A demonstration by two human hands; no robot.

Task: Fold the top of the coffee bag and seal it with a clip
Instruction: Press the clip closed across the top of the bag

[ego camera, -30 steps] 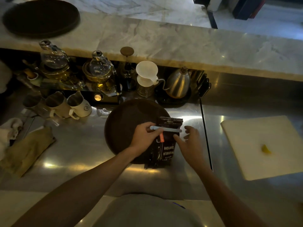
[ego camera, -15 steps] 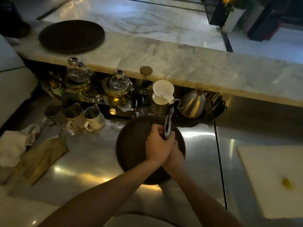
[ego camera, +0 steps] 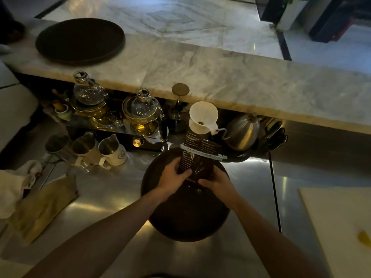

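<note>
At the far left a pale cloth (ego camera: 14,187) lay bunched on the steel counter (ego camera: 112,197), with a tan folded towel (ego camera: 42,207) just beside it. Behind them stood three metal jugs (ego camera: 86,147) in a row, and further back two glass pots (ego camera: 88,95) sat on a lit stand under the marble ledge (ego camera: 200,73). A dark round tray (ego camera: 80,40) rested on top of that ledge.

In the middle, a second dark round tray (ego camera: 188,215) lay on the counter. Above it the left hand (ego camera: 172,178) gripped the left side of the coffee bag (ego camera: 195,161), fingers curled around its lower part and thumb pressed on the front. The bag stood upright over the far part of the tray, leaning slightly away from the person. A pale clip (ego camera: 202,152) was clamped across the bag just below its folded top, sticking out past the bag's right edge. The right hand (ego camera: 217,182) held the lower right side of the bag, fingers wrapped around it.

Just behind the bag stood a white dripper (ego camera: 203,115), and to its right a metal kettle (ego camera: 243,133) with a thin spout. At the far right a white cutting board (ego camera: 337,223) lay on the counter with a small yellow piece (ego camera: 363,237) on it.
</note>
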